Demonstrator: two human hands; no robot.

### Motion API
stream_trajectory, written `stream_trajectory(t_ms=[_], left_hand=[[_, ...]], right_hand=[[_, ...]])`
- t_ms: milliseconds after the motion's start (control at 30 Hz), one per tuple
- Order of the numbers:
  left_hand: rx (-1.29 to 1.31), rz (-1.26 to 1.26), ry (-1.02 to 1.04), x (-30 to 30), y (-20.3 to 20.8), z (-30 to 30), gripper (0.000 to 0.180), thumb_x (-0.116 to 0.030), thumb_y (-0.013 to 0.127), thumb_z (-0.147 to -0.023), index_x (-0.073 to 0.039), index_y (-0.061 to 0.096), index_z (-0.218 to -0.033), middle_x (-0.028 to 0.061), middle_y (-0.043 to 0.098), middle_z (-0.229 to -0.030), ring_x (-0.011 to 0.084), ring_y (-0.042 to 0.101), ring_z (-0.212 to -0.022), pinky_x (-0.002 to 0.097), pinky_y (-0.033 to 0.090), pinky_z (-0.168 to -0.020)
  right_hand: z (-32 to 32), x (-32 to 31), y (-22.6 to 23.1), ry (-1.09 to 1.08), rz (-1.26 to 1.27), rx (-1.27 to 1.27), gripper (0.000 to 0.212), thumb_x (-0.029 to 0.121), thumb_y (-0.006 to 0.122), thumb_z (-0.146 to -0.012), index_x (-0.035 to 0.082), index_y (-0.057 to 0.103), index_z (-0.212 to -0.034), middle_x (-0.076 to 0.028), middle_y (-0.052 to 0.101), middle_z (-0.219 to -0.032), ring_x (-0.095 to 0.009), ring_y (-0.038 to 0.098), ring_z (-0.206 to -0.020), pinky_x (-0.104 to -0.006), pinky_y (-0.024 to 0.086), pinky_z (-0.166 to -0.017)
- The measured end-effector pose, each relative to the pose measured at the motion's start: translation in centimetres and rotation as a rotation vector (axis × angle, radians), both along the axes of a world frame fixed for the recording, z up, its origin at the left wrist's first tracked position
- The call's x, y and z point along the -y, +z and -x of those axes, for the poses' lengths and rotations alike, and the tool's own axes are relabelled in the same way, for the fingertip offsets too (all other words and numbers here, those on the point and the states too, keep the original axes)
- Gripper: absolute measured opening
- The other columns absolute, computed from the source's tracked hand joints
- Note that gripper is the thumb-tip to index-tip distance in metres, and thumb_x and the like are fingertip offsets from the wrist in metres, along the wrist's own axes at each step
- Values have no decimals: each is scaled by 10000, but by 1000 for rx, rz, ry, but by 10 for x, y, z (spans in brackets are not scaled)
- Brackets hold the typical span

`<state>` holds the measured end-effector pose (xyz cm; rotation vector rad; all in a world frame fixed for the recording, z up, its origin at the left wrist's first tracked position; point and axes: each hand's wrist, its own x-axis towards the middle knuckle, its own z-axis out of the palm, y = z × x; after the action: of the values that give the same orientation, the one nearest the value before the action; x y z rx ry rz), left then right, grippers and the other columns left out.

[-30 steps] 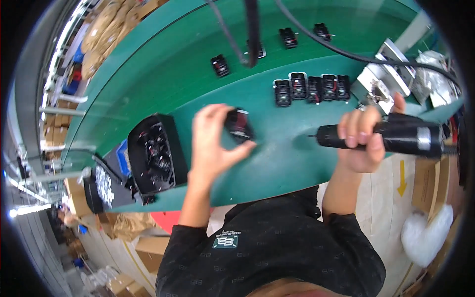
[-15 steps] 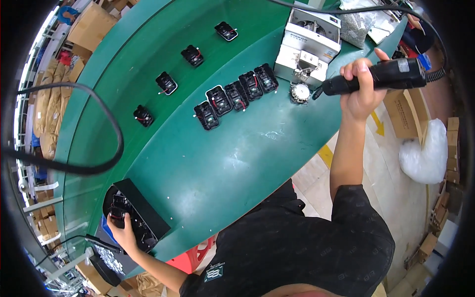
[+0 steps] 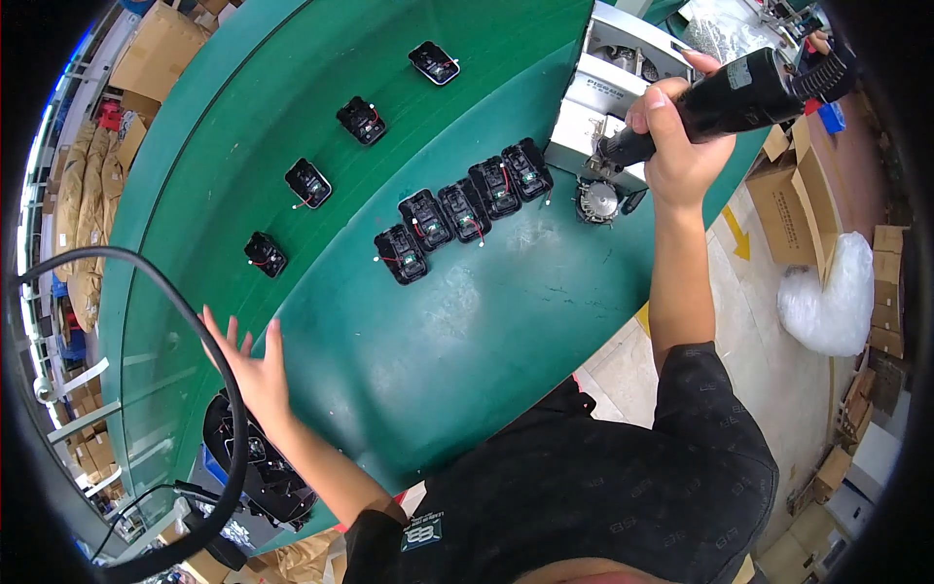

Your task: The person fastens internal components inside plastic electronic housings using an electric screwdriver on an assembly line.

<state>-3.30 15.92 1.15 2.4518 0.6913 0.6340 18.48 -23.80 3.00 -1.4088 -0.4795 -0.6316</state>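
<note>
My right hand (image 3: 686, 156) grips a black electric screwdriver (image 3: 744, 97), its tip end at the front of a white metal box-shaped machine (image 3: 605, 90). Just in front of that machine, a round silver part (image 3: 597, 200) stands on the table. My left hand (image 3: 258, 370) is empty, fingers spread, over the table's left part near the conveyor edge. Below it sits a black bin (image 3: 226, 438) of dark parts, partly hidden by my forearm and a cable. Several black plastic housings (image 3: 463, 210) with red wires lie in a slanting row at mid-table.
Several similar black housings (image 3: 362, 121) lie spaced along the green conveyor (image 3: 209, 185). A thick black cable (image 3: 219, 360) loops across the left side. A clear bag of small parts (image 3: 725, 34) rests behind the screwdriver. Cardboard boxes (image 3: 793, 209) and bubble wrap (image 3: 832, 302) stand on the floor at right.
My left hand has left the bin, moved up and opened. The screwdriver has shifted from beside the round part to the machine's front, and the view has shifted slightly.
</note>
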Motion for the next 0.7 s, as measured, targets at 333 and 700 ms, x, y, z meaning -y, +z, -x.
stream_trajectory(t_ms=[333, 700], left_hand=[[-131, -84, -148, -62, -68, -73, 1030, -264, 803, -686, -29, 184, -1475, 228, 287, -1476, 337, 312, -1358, 397, 272, -1111], [-114, -68, -157, -67, -72, -75, 827, -251, 793, -680, -34, 396, -1372, 186, 471, -1313, 304, 480, -1204, 400, 381, -1022]], right_hand=[[-16, 8, 9, 520, 97, -133, 590, 60, 629, -774, 18, 366, -1300, -38, 471, -625, -118, 465, -517, -266, 433, -529], [-37, -2, 1, 151, 138, -154, 108, 75, 661, -779, -14, 602, -790, -51, 549, -573, -126, 527, -523, -261, 434, -523]])
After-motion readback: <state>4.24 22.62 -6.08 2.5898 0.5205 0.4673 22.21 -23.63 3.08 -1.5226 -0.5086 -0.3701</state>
